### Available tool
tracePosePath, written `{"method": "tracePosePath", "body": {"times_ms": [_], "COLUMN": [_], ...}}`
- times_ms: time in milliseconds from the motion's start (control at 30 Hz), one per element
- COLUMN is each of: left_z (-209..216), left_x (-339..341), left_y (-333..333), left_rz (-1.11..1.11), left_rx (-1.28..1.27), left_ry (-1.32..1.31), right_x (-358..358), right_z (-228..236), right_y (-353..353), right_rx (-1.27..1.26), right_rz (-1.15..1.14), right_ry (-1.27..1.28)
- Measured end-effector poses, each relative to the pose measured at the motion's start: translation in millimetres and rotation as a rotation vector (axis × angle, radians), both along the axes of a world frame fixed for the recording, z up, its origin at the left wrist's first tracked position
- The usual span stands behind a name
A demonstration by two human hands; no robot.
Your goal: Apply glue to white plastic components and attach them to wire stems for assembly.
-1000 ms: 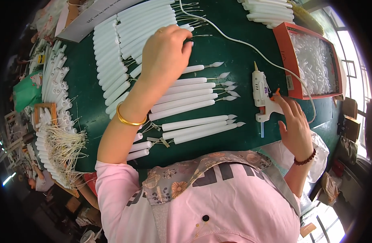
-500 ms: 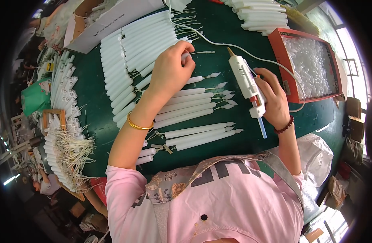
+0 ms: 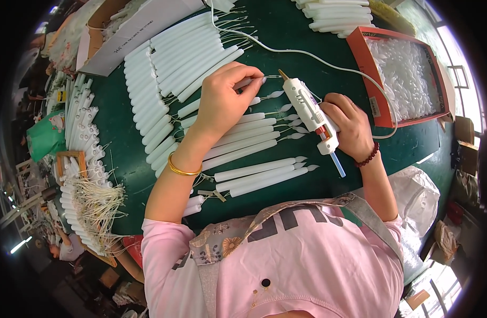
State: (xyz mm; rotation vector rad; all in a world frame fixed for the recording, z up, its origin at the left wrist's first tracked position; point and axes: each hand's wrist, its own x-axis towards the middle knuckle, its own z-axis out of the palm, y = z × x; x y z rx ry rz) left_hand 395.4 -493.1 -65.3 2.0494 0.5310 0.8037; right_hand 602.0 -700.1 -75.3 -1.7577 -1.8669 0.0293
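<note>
My left hand (image 3: 227,100) pinches the end of a white taper candle (image 3: 245,82); most of its body is hidden under the hand. A thin lead sticks out past the fingertips. My right hand (image 3: 352,124) is wrapped round a white glue gun (image 3: 309,108) with a bluish glue stick (image 3: 337,164) at its rear. Its brass nozzle (image 3: 282,74) is at the lead's tip; whether they touch I cannot tell. Below my left hand lie several candles (image 3: 248,142) topped with flame-shaped tips (image 3: 295,136).
Rows of white candles (image 3: 188,50) with wires lie beyond my left hand. An orange-red box (image 3: 369,87) of small clear flame tips stands at the right, the gun's white cord (image 3: 307,55) running past it. A cardboard box (image 3: 116,40) sits back left, and wired candle bundles (image 3: 92,196) line the left.
The glue gun has moved left and slightly up, bringing its nozzle to the lead at my left fingertips. My left hand keeps its pinch on the candle.
</note>
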Motion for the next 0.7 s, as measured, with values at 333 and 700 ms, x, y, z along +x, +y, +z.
{"method": "tracePosePath", "body": {"times_ms": [333,700], "left_z": [4.4,7.5], "left_x": [-3.4,-4.3], "left_y": [-2.8,-5.2], "left_rz": [0.049,0.046], "left_rx": [0.013,0.009], "left_ry": [0.035,0.055], "right_x": [-0.2,1.1], "right_z": [-2.5,-4.9], "right_y": [-2.1,-2.5], "right_rx": [-0.018,-0.049], "right_rz": [0.007,0.025], "right_ry": [-0.014,-0.049]}}
